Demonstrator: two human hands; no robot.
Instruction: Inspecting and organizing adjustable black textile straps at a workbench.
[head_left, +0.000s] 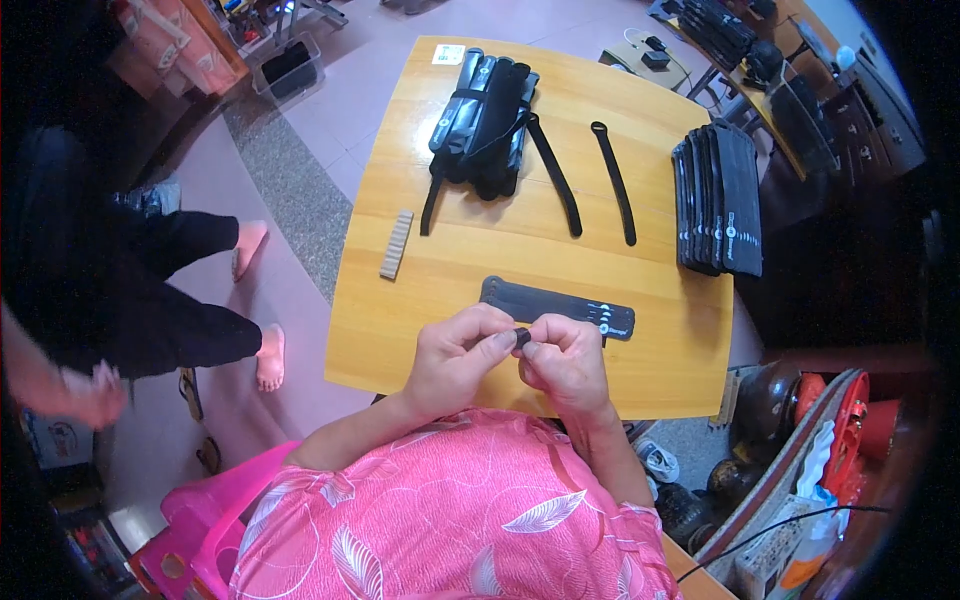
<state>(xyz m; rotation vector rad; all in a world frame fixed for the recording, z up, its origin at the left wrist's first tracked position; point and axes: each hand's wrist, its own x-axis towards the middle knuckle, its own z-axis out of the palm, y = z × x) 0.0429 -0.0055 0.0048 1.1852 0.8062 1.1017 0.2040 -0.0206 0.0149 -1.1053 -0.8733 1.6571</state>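
Note:
My left hand point(462, 352) and my right hand point(565, 362) meet above the table's near edge, fingertips pinched on a small black strip point(522, 338), probably a strap; most of it is hidden by my fingers. Just beyond them lies a flat black sleeve point(555, 303) with white print, its near edge partly covered by my hands. Two loose black straps, one on the left point(557, 178) and one on the right point(613, 183), are stretched out farther up the table. At the far left is a bundle of black sleeves point(485, 120) with a strap around it.
A stack of black sleeves point(717, 200) stands at the wooden table's point(450, 300) right edge. A ridged brown strip point(396, 244) lies on the left. Beside the table, a person in black trousers point(190, 300) stands near a pink chair point(200, 510). Pots and bags crowd the lower right.

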